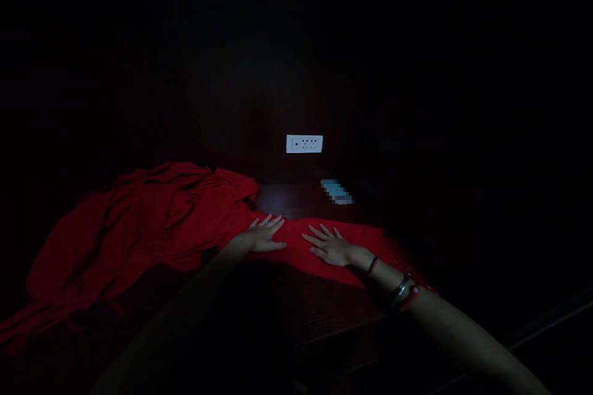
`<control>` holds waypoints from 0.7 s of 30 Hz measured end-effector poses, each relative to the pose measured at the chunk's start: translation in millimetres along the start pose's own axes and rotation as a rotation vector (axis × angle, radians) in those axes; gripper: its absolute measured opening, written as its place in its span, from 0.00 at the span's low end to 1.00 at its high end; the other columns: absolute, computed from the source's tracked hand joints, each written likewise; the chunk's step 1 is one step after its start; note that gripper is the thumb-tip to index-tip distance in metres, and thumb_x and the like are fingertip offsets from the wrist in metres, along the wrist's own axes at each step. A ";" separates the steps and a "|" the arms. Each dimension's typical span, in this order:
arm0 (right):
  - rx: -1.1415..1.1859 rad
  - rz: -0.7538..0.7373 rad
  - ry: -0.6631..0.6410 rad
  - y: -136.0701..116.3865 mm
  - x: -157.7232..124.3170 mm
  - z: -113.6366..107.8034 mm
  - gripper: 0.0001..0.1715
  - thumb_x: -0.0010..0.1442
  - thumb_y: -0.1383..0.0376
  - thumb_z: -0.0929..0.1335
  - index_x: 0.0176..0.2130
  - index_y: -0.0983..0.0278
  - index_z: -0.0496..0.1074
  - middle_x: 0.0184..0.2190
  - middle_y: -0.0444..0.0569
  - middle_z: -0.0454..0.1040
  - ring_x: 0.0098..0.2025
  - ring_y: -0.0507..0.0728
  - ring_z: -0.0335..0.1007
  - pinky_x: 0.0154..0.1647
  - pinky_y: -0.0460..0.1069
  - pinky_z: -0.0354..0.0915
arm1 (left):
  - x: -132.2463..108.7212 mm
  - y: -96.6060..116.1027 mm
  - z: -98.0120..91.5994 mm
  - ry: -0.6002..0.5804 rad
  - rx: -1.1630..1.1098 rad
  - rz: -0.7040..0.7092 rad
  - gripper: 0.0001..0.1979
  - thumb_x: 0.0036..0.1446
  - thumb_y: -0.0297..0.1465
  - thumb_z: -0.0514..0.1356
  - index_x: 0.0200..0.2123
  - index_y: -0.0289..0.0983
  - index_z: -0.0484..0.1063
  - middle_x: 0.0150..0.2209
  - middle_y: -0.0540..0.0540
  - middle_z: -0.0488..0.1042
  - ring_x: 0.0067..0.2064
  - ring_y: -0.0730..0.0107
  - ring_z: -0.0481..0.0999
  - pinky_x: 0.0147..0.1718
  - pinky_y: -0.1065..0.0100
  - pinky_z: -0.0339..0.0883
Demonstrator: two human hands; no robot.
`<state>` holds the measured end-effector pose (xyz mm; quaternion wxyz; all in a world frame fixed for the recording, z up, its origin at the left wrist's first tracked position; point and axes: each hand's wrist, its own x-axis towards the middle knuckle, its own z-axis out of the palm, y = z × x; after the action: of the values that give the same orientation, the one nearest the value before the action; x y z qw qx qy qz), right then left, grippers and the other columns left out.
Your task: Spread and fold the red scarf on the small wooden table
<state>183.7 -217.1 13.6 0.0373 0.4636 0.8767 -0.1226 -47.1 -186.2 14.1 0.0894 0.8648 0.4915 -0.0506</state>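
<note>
- Red cloth (194, 216) on dark table (278, 200), in front of the person; part bunched, part flat.
- Left hand (264, 237): palm down on cloth, fingers spread wide, nothing gripped. Ring on one finger.
- Right hand (334, 249): same pose, palm down, fingers spread, nothing gripped. Dark band (372, 266) at wrist, silver bangle (403, 286) and red bracelet further up the forearm.
- Key relation: flat strip (294, 237) of cloth lies directly under both hands; long axis runs left to right, dropping slightly toward the person at the right end.
- Hands sit side by side along that axis, apart, bare stretch of strip between them; fingers point away from the person and angle inward.
- Bunched part (152, 216) is left of left hand, so left hand is nearer to it; folds pile up there, a tail trails off toward the lower left.
- Right end of strip runs past right hand, which is nearer to it; looks fringed, too dark to be sure.
- Blurred-out bluish item (336, 192) on table beyond right hand, near the cloth's far edge, not touching; identity can't be told.
- White socket plate (304, 144) on the dark upright surface behind, nothing plugged in.
- Lighting very poor; outer areas unreadable.
</note>
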 end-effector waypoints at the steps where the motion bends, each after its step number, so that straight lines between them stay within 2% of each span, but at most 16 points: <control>1: -0.010 -0.041 0.036 -2.5 -1.5 -0.5 0.29 0.59 0.52 0.49 0.58 0.54 0.42 0.60 0.46 0.38 0.60 0.64 0.27 0.53 0.67 0.33 | -0.1 0.2 -1.2 -0.012 -0.006 0.003 0.42 0.47 0.55 0.43 0.59 0.36 0.37 0.60 0.42 0.36 0.59 0.53 0.35 0.53 0.50 0.35; 3: -0.044 -0.122 0.122 -11.9 0.0 0.4 0.28 0.59 0.55 0.49 0.58 0.56 0.43 0.60 0.46 0.41 0.60 0.62 0.28 0.54 0.66 0.32 | -1.3 0.6 -3.4 -0.027 -0.022 0.010 0.42 0.47 0.55 0.42 0.59 0.36 0.36 0.60 0.41 0.35 0.59 0.53 0.34 0.53 0.51 0.35; 5: -0.071 -0.150 0.155 -22.4 3.7 3.0 0.27 0.60 0.57 0.50 0.58 0.57 0.44 0.59 0.45 0.42 0.60 0.61 0.30 0.54 0.66 0.32 | -3.0 0.5 -4.8 -0.032 -0.034 0.021 0.43 0.47 0.55 0.42 0.59 0.35 0.35 0.60 0.41 0.35 0.59 0.54 0.34 0.53 0.52 0.35; 10: -0.062 -0.156 0.033 -28.8 -3.3 2.8 0.25 0.59 0.55 0.50 0.57 0.48 0.44 0.60 0.39 0.38 0.59 0.65 0.26 0.52 0.69 0.32 | -3.8 -0.6 -4.8 -0.045 -0.056 0.035 0.47 0.43 0.58 0.43 0.59 0.34 0.34 0.60 0.40 0.33 0.59 0.53 0.33 0.53 0.52 0.33; 15: -0.086 -0.120 0.029 -10.4 -38.0 4.6 0.30 0.56 0.49 0.53 0.56 0.48 0.44 0.60 0.43 0.36 0.59 0.66 0.24 0.52 0.68 0.31 | -5.0 -2.5 -4.7 -0.045 -0.055 0.053 0.50 0.39 0.59 0.46 0.59 0.35 0.33 0.60 0.40 0.33 0.59 0.51 0.32 0.53 0.51 0.32; 19: -0.081 0.021 0.070 15.3 -70.5 11.6 0.32 0.56 0.47 0.51 0.57 0.50 0.43 0.60 0.44 0.37 0.60 0.64 0.25 0.53 0.67 0.31 | -7.1 -3.5 -6.0 -0.035 -0.042 0.062 0.50 0.39 0.59 0.46 0.59 0.35 0.32 0.60 0.42 0.32 0.59 0.53 0.31 0.53 0.50 0.31; 21: -0.033 0.109 0.086 22.6 -74.9 8.7 0.32 0.56 0.47 0.48 0.58 0.52 0.41 0.60 0.44 0.38 0.60 0.63 0.27 0.54 0.65 0.32 | -4.3 1.7 -6.9 -0.023 -0.035 0.061 0.48 0.42 0.58 0.45 0.59 0.35 0.34 0.60 0.42 0.33 0.59 0.53 0.31 0.53 0.49 0.31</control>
<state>244.3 -267.3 14.5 0.0141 0.5147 0.8529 -0.0858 -47.8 -189.3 21.8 0.1116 0.8769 0.4649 -0.0490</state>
